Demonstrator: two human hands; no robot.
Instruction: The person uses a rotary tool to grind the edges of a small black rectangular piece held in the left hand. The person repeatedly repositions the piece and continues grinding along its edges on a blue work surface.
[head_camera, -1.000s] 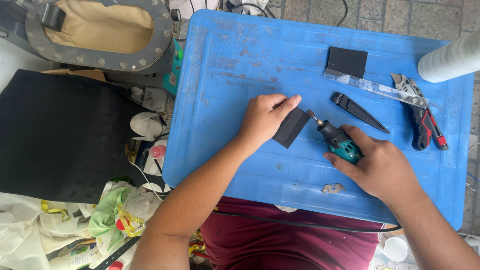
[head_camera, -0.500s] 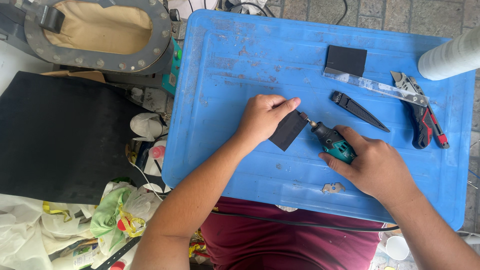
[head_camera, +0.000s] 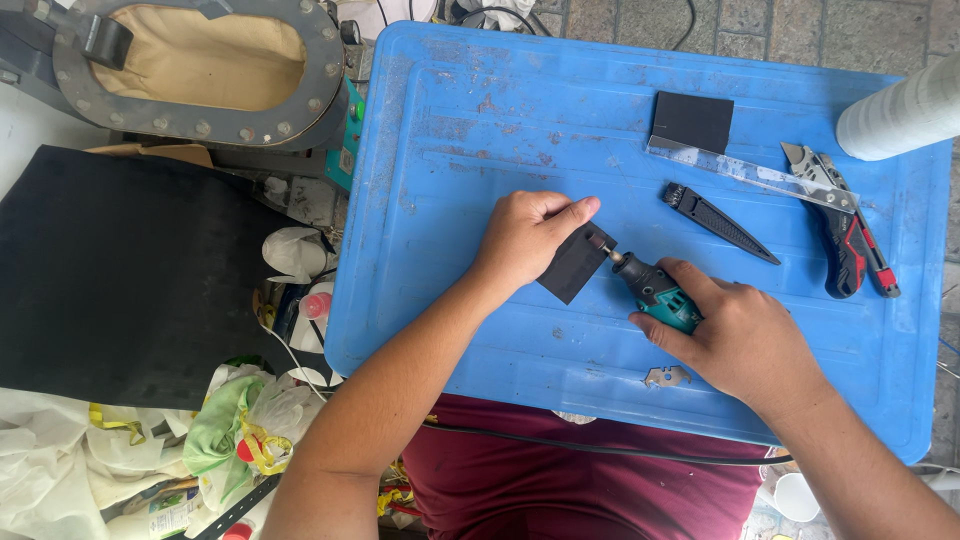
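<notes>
Your left hand (head_camera: 525, 238) presses down on a small black square piece (head_camera: 575, 263), fingers curled over its top edge, pinning it flat on the blue plastic lid (head_camera: 450, 150) that you are using as a table. The piece sits near the middle of the lid, tilted like a diamond.

Your right hand (head_camera: 745, 340) is wrapped tight around a little green rotary tool (head_camera: 655, 290). Its thin tip touches the right corner of the black piece (the tip is tiny, so how deep it goes is hard to see).

A second black square (head_camera: 692, 121) lies near the far edge of the lid, with a metal ruler (head_camera: 750, 173) just in front of it. A black knife sheath (head_camera: 718, 222) lies below the ruler, well apart from your hands. A red and black utility knife (head_camera: 845, 230) rests at the right. A small spare blade (head_camera: 666, 376) lies just under your right hand. A white roll (head_camera: 900, 112) pokes in at the top right corner. A big black sheet (head_camera: 110, 270) lies off to the left.
</notes>
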